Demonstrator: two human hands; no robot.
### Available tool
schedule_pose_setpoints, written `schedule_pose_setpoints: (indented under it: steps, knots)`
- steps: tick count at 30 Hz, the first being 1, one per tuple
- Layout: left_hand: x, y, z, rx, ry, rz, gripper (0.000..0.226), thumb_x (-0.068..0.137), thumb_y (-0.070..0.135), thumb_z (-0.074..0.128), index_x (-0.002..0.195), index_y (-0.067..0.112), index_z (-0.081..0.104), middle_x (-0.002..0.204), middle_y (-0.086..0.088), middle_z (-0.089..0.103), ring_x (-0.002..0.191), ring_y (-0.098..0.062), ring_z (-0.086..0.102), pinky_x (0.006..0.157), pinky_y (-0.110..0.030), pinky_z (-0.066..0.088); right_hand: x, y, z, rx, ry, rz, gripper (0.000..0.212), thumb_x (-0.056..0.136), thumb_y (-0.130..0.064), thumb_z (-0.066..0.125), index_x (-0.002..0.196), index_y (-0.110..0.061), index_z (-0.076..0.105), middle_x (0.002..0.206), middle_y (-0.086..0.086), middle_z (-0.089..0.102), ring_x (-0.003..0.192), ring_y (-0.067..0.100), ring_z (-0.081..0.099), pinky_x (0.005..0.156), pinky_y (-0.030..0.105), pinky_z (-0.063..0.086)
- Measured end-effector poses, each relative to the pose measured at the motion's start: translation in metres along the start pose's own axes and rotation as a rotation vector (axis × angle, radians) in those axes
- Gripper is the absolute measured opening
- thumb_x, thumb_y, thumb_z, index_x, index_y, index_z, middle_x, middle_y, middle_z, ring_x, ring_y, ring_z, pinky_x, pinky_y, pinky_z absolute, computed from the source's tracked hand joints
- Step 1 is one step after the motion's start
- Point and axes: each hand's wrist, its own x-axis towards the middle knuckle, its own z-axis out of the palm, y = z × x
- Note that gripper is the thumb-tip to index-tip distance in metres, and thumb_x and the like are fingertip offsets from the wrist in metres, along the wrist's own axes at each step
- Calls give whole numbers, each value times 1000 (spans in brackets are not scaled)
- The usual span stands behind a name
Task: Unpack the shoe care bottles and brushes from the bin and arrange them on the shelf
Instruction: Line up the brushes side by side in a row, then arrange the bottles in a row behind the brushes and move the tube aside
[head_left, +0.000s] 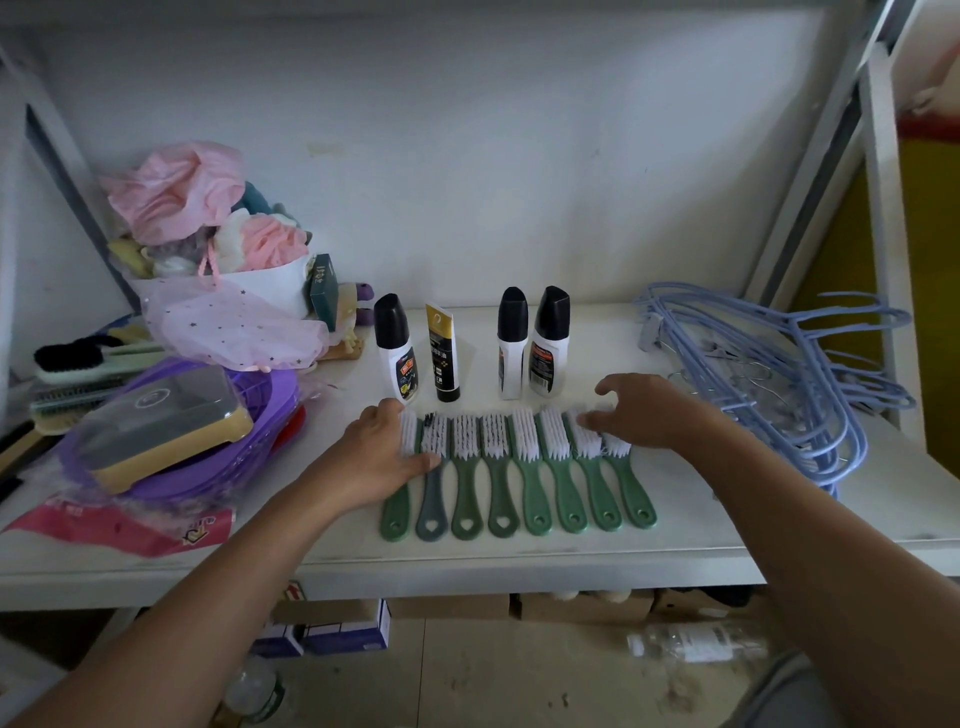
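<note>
Nearly done; bottles (511, 343) stand behind eight brushes (517, 467) on the shelf (701, 525); left hand (387, 457) and right hand (641, 410), fingers spread, press the row's ends.

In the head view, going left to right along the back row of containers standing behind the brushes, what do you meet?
White bottle with black cap → black and gold tube → second white bottle → third white bottle, standing close beside the second.

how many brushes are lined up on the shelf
8, side by side in one row with handles toward the front edge: seven green brushes and one grey brush, second from left. Hands cover both end heads.
</note>
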Motion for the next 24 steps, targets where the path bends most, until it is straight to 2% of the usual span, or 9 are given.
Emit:
schedule_pose_setpoints:
  steps: [3, 8, 10, 12, 14, 17, 19, 21, 24]
  knots:
    - [-3, 0, -3, -21, -8, -4, 80, 89, 53, 64, 148, 15, 25, 147, -9, 40, 127, -25, 50, 90, -32, 44, -3, -10, -5, -2, 47, 12, 65, 92, -52, 61, 144, -16, 47, 144, 8, 53, 131, 26, 49, 104, 39, 41]
    - [-12, -5, -11, -71, 21, -11, 77, 90, 54, 62, 146, 15, 26, 149, -10, 38, 120, -24, 55, 85, -32, 42, -10, -38, -9, -1, 190, -24, 51, 92, -42, 62, 134, -14, 56, 115, 10, 67, 110, 29, 59, 89, 37, 49]
    - [-16, -7, -16, -86, 41, -21, 78, 90, 53, 62, 147, 14, 26, 148, -9, 38, 119, -23, 55, 82, -31, 40, -14, -49, -13, 68, 239, -50, 49, 91, -37, 65, 135, -16, 57, 122, 9, 65, 111, 26, 61, 92, 37, 51]
    - [-20, -10, -21, -99, 70, -31, 78, 90, 52, 63, 147, 13, 27, 145, -9, 39, 118, -23, 54, 82, -30, 39, -18, -60, -17, 125, 302, -66, 45, 90, -34, 66, 133, -19, 60, 124, 6, 65, 105, 22, 63, 86, 33, 51]
    - [-24, -16, -26, -117, 91, -36, 77, 90, 52, 63, 147, 13, 29, 143, -9, 40, 118, -24, 53, 86, -32, 42, -20, -70, -17, 161, 357, -73, 36, 90, -31, 65, 125, -20, 65, 115, 4, 69, 95, 20, 63, 75, 29, 45]
    - [-25, -27, -35, -122, 109, -30, 77, 90, 54, 61, 146, 13, 29, 143, -9, 40, 125, -25, 49, 100, -39, 44, -17, -86, -13, 266, 445, -103, 24, 87, -25, 67, 110, -19, 71, 97, 0, 73, 86, 18, 65, 69, 28, 45]
    - [-22, -34, -42, -136, 129, -28, 76, 90, 55, 61, 146, 13, 30, 143, -8, 43, 126, -25, 49, 102, -40, 44, -14, -93, -12, 337, 523, -143, 21, 83, -21, 69, 104, -19, 73, 87, -2, 70, 81, 17, 64, 67, 27, 46]
    - [-18, -39, -47, -165, 143, -34, 77, 89, 57, 60, 146, 14, 30, 143, -8, 43, 125, -25, 51, 102, -40, 44, -11, -99, -12, 367, 619, -192, 21, 81, -19, 71, 102, -17, 71, 92, 0, 64, 87, 19, 60, 72, 28, 44]
    - [-11, -42, -52, -205, 148, -27, 77, 90, 57, 60, 148, 17, 29, 145, -5, 43, 125, -22, 52, 97, -36, 43, -5, -104, -12, 323, 688, -153, 37, 81, -29, 73, 115, -21, 61, 119, 3, 48, 110, 22, 41, 90, 28, 36]
